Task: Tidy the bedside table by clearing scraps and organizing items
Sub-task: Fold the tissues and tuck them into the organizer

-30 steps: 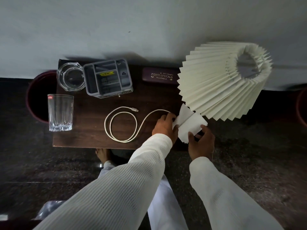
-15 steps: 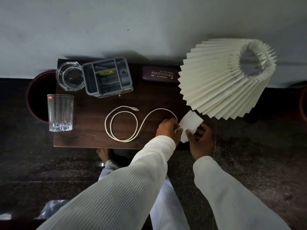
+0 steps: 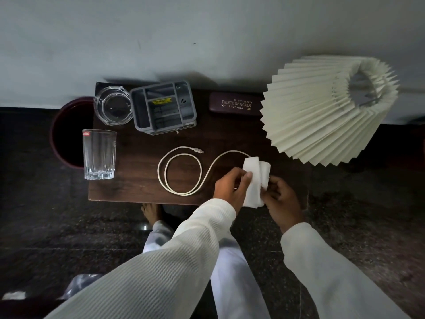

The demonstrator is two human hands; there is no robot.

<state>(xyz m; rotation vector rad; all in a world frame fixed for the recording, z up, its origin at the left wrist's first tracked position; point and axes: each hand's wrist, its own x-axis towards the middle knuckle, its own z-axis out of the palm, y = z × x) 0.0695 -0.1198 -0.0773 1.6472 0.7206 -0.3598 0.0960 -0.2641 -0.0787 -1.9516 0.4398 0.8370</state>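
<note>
Two lines of gold lettering read "PRINCE OPTICALS" and "ROURKELA" on the maroon spectacle case [image 3: 235, 104] at the back of the dark wooden surface [image 3: 138, 171]; the smaller print above them is too fine to read. The grey organizer [image 3: 163, 108] carries a yellow sticker I cannot make out, and the drinking glass [image 3: 99, 155] at the left edge has a small red label near its rim. Near the front right, the left hand [image 3: 231, 187] pinches a folded white tissue [image 3: 255, 180] between thumb and curled fingers, while the right hand [image 3: 281, 201] grips its other edge with fingers bent. The tissue sits just above the surface, beside the end of a looped white cable [image 3: 184, 171] and below the pleated lampshade [image 3: 322, 116].
</note>
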